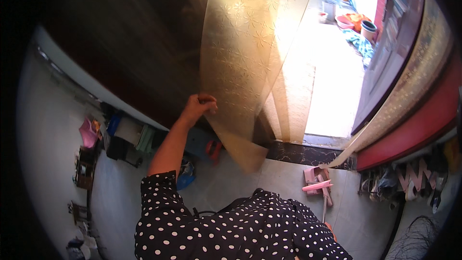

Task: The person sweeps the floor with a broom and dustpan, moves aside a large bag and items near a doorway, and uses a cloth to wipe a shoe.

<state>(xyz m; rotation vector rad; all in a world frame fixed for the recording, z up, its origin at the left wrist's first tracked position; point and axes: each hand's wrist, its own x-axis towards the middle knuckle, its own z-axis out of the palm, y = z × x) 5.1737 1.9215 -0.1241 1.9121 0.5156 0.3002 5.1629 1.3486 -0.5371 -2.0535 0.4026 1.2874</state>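
Observation:
My left hand [200, 107] is raised at the side edge of a translucent plastic door curtain [242, 50] embossed with flowers. Its fingers are curled at that edge; whether they pinch the plastic cannot be told. Below the hand, the curtain's lower corner hangs slanted and blurred. Only a sliver of my right hand [330, 229] shows past the polka-dot sleeve, at the upper end of a thin handle. That handle runs to a pink dustpan [311, 175] with a pink brush-like piece [317, 185] across it. My right fingers are hidden.
Beyond the black stone threshold [299, 153] lies a bright outdoor area with basins [344, 22] and buckets [368, 30]. An open door [388, 50] and another curtain strip [404, 97] stand right. Shoes [411, 189] line the right wall. Bags and a red item [213, 150] lie left.

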